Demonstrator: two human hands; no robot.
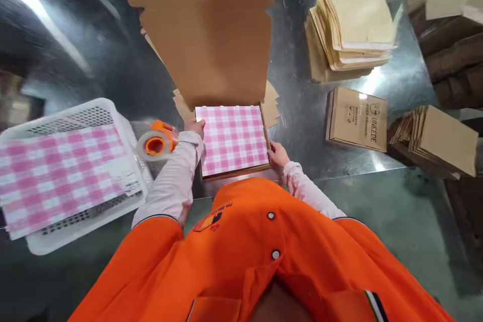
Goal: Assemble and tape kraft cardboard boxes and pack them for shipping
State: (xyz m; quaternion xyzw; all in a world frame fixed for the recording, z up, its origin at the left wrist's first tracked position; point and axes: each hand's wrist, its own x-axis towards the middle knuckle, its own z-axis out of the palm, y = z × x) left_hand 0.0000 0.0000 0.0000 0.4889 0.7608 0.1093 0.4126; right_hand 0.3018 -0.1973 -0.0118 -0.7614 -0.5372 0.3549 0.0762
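Note:
An open cardboard box [222, 45] lies on the metal table, its lid raised away from me. Inside it rests a pink-and-white checked sheet or pack [232, 138], nearly filling the tray. My left hand [195, 128] is at the box's left side, with thumb over the edge of the checked piece and fingers closed round the side. On the right, my right hand [278, 154] grips the box's right wall near its lower corner, fingers bent and partly hidden. Flat cardboard pieces [270, 105] show from beneath the box.
On the left, a white basket [130, 143] holds checked packs [64, 171]; a tape dispenser [160, 142] is beside it. Padded envelopes [358, 17] are stacked at the back right. Nearer are a closed printed box [356, 118] and folded cardboard [445, 138]. The metal table's [324, 166] front edge runs before me.

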